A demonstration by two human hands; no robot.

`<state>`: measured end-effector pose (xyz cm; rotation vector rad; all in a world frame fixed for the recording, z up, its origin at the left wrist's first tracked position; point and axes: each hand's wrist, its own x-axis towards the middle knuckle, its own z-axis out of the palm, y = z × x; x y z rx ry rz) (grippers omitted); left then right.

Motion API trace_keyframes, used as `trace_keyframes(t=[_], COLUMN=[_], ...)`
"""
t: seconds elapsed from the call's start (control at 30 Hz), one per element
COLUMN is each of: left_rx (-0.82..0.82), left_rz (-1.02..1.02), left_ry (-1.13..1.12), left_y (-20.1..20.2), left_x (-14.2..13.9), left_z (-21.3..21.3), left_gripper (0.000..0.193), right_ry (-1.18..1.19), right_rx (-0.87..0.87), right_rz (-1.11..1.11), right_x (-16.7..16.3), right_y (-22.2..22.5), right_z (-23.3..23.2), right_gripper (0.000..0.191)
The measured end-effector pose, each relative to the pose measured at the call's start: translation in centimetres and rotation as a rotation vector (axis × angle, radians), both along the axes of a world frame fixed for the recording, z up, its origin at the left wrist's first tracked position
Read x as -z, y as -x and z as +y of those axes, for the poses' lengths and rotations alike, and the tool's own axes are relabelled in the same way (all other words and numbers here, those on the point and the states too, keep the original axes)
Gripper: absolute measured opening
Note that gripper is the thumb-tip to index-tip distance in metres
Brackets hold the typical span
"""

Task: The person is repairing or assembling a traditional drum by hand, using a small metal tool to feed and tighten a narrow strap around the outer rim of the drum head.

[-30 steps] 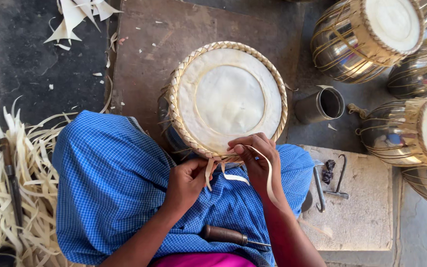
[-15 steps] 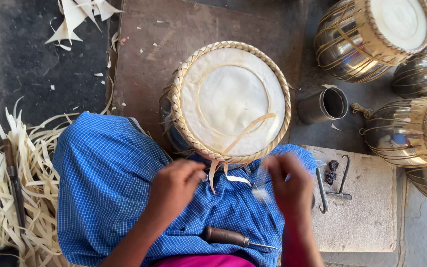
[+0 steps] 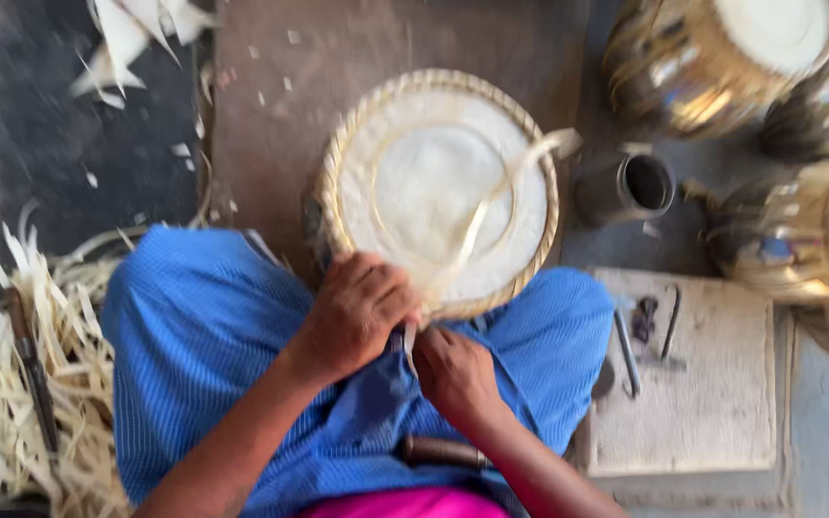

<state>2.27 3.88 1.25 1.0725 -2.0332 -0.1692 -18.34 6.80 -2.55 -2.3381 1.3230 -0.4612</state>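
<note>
Drum (image 3: 438, 187) centred between the knees, both hands at its near rim. Strip pile (image 3: 21, 384) left; metal cup (image 3: 630, 187) and stone block (image 3: 702, 384) right. More drums (image 3: 722, 58) far right.

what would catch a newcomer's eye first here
The round drum with its pale skin and woven rim sits at centre, a pale strip trailing across it. The left hand and right hand work its near edge, over a blue cloth. Shiny drums crowd the upper right.

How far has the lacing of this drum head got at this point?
Done: the braided rim circles the drum head. In hand: left hand presses the near rim, right hand pulls the strip lying across the skin. Left: that strip remains loose, not tucked in.
</note>
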Motion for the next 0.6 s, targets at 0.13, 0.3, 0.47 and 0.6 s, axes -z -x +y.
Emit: trace_keyframes(t=[0.13,0.3,0.47,0.6], left_rx=[0.015,-0.117,-0.124,-0.165], left_rz=[0.165,0.482,0.410,0.088], left_ry=[-0.043,-0.263,-0.221,-0.015], left_y=[-0.7,-1.0,0.3,1.0], left_x=[-0.4,-0.6,-1.2,-0.9], left_z=[-0.2,0.0,-0.6,-1.0], left_gripper=[0.025,0.025,0.023,0.023], right_ry=[-0.312,-0.456,-0.477,-0.775], right_rx=[0.013,-0.290,-0.442,-0.287], right_rz=[-0.040,-0.050,-0.018,-0.087], right_x=[-2.3,-3.2,-2.3,-4.9], right_y=[2.8,6.8,7.7,10.8], right_z=[0.5,4.8,4.9,2.0], right_gripper=[0.035,0.033,0.044,0.045])
